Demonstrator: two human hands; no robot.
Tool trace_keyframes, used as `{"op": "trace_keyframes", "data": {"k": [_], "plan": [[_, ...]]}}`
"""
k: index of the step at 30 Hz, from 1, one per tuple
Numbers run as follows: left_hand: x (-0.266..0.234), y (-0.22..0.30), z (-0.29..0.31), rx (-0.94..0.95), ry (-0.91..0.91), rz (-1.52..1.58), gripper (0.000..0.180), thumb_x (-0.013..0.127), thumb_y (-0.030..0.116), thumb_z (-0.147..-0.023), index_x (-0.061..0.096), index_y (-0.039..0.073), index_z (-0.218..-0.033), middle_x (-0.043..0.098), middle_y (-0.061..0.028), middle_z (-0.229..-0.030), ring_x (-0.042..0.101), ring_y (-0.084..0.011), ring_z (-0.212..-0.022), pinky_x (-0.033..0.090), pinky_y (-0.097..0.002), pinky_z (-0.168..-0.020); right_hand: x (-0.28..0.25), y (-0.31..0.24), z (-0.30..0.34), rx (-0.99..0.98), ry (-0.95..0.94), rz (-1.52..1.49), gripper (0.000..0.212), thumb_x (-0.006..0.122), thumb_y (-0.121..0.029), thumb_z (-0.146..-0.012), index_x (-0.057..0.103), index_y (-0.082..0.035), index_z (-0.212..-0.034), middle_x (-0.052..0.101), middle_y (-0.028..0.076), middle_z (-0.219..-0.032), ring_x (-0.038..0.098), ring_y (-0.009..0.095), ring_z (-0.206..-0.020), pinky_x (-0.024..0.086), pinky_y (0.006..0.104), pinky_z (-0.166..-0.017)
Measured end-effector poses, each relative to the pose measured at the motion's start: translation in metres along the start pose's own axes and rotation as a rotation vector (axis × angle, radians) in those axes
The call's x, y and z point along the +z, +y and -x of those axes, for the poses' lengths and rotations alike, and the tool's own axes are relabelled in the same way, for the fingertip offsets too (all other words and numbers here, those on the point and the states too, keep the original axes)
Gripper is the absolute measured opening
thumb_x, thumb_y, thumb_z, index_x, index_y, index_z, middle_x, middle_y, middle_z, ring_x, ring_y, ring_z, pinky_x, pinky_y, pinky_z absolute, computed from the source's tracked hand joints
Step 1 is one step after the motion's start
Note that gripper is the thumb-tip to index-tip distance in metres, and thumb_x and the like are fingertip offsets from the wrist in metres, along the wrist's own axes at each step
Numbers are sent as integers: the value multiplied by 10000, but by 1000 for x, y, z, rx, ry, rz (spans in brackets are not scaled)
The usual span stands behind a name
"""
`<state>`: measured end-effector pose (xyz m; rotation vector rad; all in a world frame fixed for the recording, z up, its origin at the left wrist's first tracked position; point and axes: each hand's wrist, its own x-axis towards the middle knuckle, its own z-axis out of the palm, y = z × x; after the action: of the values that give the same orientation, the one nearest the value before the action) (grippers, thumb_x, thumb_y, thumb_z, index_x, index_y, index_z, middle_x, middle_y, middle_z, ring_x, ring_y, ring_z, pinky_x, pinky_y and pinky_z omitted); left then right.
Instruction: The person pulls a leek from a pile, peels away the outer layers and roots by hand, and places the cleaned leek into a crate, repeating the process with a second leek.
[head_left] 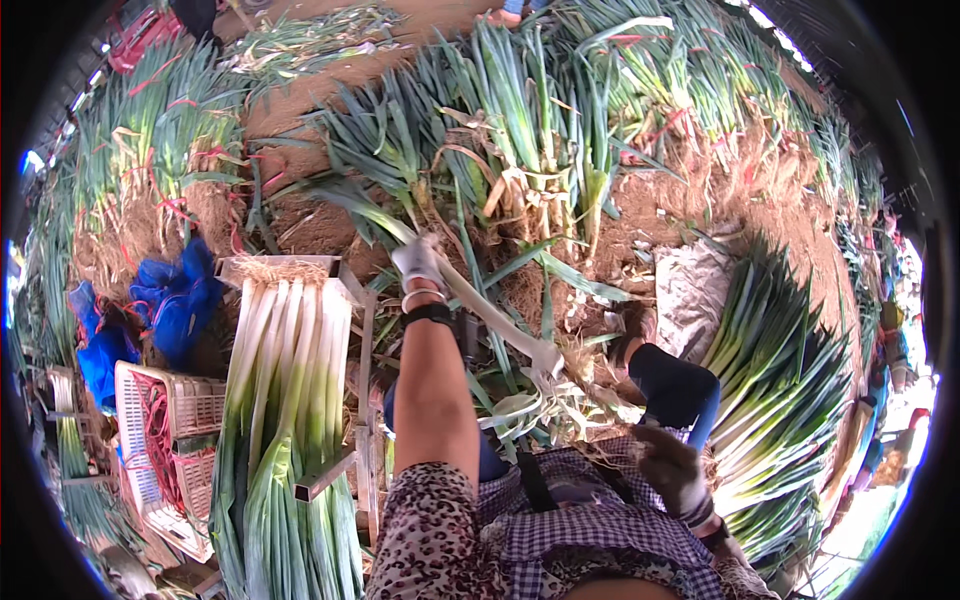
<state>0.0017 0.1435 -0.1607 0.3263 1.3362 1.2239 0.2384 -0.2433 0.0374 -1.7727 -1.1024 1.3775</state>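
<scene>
My left hand, in a pale glove, is stretched forward and closed around a leek. The leek slants across the middle, its leaves to the upper left and its pale root end to the lower right. Close to my body on the right, my right hand wears a dirty dark glove and has its fingers curled. Whatever it may hold is hidden. Peeled outer leaves lie in a heap below the leek's root end. Trimmed leeks rest side by side in a metal frame left of my arm.
Unpeeled leeks stand upright ahead, roots down. Tied bundles stand at the far left. A fan of leeks lies on the right beside a pale sack. Left are a plastic crate holding red ties and blue bags.
</scene>
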Motion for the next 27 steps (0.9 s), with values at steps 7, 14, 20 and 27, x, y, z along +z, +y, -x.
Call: {"op": "trace_keyframes", "data": {"k": [7, 14, 20, 27], "plan": [[-18, 51, 13, 115, -24, 557, 168, 630, 126, -819, 474, 98, -764, 436, 15, -640, 447, -136, -552, 392, -294, -516, -38, -30, -14, -189, 378, -351, 257, 531, -199, -897, 521, -35, -1096, 553, 9, -775, 550, 84, -648, 440, 198, -547], [-42, 71, 38, 132, 4, 594, 221, 634, 272, -844, 480, 134, -767, 471, 14, -676, 479, -166, -606, 450, -334, -618, 34, -68, -130, -508, 446, 540, 696, 825, -128, -607, 549, -142, -1246, 599, 127, -1004, 594, 218, -769, 507, 309, -679], [-41, 80, 62, 129, 140, 594, 224, 683, 222, -804, 509, 124, -703, 490, 2, -627, 474, -160, -509, 417, -291, -491, 50, -93, -180, -864, 568, 651, 447, 809, -163, -637, 664, -174, -1059, 553, 95, -910, 630, 254, -769, 526, 341, -648], [-22, 88, 82, 122, 182, 621, 210, 670, 193, -827, 489, 109, -761, 457, 10, -599, 464, -155, -504, 417, -300, -488, 50, -94, -179, -842, 503, 510, 313, 808, -103, -646, 688, -98, -935, 567, 89, -973, 638, 221, -771, 529, 310, -651]]}}
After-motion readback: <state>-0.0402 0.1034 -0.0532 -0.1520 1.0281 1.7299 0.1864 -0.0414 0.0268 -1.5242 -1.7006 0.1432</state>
